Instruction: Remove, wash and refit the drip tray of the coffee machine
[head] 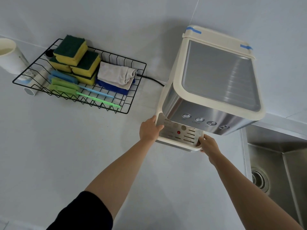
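The coffee machine [214, 90], cream and steel with several round buttons, stands on the white counter at the right. Its drip tray [178, 144], a cream frame with a slotted metal grid and a red float, sits in the base at the front. My left hand [149, 130] grips the tray's left side, thumb over the rim. My right hand [210, 144] holds the tray's front right corner, fingers curled under the edge. The tray's rear part is hidden under the machine's body.
A black wire basket [126, 110] at the left holds sponges [74, 53], folded cloths [116, 75] and long-handled brushes [86, 95]. A white cup [10, 57] stands at the far left. A steel sink [280, 166] with a drain lies at the right. The machine's black cable [152, 80] runs behind the basket.
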The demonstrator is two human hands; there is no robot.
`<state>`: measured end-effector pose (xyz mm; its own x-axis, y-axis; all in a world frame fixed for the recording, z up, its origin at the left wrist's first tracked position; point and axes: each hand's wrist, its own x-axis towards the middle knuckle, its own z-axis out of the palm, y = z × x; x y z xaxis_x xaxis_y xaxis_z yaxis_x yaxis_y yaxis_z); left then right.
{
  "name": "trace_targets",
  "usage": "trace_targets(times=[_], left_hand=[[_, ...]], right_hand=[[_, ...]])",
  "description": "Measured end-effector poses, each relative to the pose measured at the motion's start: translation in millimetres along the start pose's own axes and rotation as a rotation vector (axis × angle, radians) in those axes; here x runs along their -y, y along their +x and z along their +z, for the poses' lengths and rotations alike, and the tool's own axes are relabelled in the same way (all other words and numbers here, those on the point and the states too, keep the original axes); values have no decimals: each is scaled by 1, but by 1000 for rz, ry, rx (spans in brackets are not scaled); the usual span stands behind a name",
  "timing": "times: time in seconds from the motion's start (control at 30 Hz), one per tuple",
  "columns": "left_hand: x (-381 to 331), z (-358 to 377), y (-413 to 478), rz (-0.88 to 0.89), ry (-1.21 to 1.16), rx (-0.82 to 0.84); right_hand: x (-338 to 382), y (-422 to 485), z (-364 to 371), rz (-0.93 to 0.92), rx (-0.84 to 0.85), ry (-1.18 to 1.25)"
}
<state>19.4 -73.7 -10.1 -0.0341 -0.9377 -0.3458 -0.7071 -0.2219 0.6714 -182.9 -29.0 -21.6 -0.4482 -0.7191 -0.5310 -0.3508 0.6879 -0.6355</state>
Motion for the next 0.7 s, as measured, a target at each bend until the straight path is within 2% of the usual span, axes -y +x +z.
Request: trace_targets(times=[0.27,0.47,0.6,0.7], left_hand=[[-2,-5,2,29,82,48],[-8,-14,4,-2,84,130],[-6,-21,1,4,35,169],[-5,-36,-3,108,70,80]], right_hand=[[8,-4,-7,25,83,-57],[13,-11,-14,111,141,17],[15,-19,-22,57,144,98],[9,-16,-29,-104,45,44]])
